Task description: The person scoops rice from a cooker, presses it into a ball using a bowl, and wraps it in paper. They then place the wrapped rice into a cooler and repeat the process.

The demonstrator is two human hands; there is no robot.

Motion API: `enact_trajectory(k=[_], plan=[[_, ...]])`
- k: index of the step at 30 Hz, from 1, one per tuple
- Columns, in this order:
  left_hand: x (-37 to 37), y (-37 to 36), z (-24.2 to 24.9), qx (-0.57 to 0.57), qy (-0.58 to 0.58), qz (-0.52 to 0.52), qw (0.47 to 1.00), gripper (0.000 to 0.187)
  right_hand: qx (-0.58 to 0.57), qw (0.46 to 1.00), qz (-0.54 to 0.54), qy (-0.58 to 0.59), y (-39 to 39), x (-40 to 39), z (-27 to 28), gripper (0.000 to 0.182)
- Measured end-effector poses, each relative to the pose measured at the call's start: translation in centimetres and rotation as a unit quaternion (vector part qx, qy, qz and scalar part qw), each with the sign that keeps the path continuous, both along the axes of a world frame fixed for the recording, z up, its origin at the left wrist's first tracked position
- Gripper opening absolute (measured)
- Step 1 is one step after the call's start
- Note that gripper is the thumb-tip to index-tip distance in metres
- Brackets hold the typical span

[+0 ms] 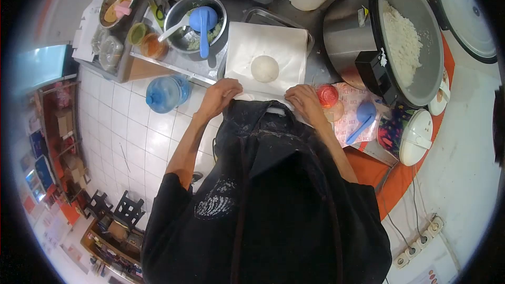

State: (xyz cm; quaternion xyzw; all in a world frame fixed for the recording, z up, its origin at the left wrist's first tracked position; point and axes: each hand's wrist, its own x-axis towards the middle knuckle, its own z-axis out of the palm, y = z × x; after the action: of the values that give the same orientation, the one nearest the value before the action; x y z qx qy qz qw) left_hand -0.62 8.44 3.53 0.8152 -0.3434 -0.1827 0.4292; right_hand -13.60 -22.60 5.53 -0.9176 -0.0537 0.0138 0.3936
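A sheet of pale paper (244,47) lies over a metal tray (271,17), with a round whitish disc (264,69) on its lower middle. At the sheet's lower left corner is my left hand (223,94), its fingers curled together on the near edge. My right hand (303,100) is at the lower right corner, fingers likewise bent and pressed on the edge. The near edge looks folded or rolled between both hands. Just right of my right hand is a red round item (327,95).
A metal bowl (223,8) with a blue ladle (203,23) stands at the upper left. On the right is a large cooker (347,37) of white rice (402,47). Beside it lie a blue scoop (366,113) and a lidded pot (392,129). A water jug (167,94) is left.
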Motion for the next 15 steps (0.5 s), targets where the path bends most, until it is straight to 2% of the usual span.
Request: enact_trajectory(k=[1,2,3,4,5,6,9,10,12,15], plan=[[-0.3,0.1,0.1,-0.045,0.073,0.075,0.993,0.017,0.000,1.000,0.000,0.002,-0.2,0.0,-0.5,0.013],[0.0,-0.1,0.1,-0.046,0.133,0.114,0.984,0.021,0.068,0.995,-0.066,0.028,-0.5,0.3,-1.5,0.016],[0.6,-0.6,0.3,-0.046,0.133,0.115,0.983,0.021,0.136,0.981,-0.130,0.054,-0.7,0.9,-2.2,0.019],[1.2,-1.1,0.4,-0.048,0.213,0.156,0.963,0.022,0.136,0.981,-0.128,0.054,-0.9,1.7,-2.6,0.019],[2.0,-1.6,0.4,-0.050,0.291,0.195,0.935,0.024,0.188,0.959,-0.185,0.106,-1.0,2.6,-3.0,0.023],[2.3,-1.8,-1.7,-0.118,0.273,0.202,0.933,0.029,0.238,0.928,-0.241,0.156,-1.1,3.5,-3.2,0.027],[3.1,-2.9,-3.6,-0.132,0.245,0.246,0.929,0.032,0.242,0.922,-0.268,0.142,-1.1,5.0,-4.5,0.031],[3.2,-3.0,-3.7,-0.134,0.243,0.246,0.929,0.032,0.241,0.922,-0.267,0.140,-1.3,5.2,-5.1,0.031],[3.6,-2.8,-4.0,-0.063,0.248,0.271,0.928,0.033,0.188,0.927,-0.283,0.161,-1.6,5.6,-5.9,0.033],[3.8,-3.3,-4.2,-0.093,0.239,0.293,0.921,0.033,0.237,0.911,-0.288,0.175,-1.8,5.2,-6.0,0.036]])
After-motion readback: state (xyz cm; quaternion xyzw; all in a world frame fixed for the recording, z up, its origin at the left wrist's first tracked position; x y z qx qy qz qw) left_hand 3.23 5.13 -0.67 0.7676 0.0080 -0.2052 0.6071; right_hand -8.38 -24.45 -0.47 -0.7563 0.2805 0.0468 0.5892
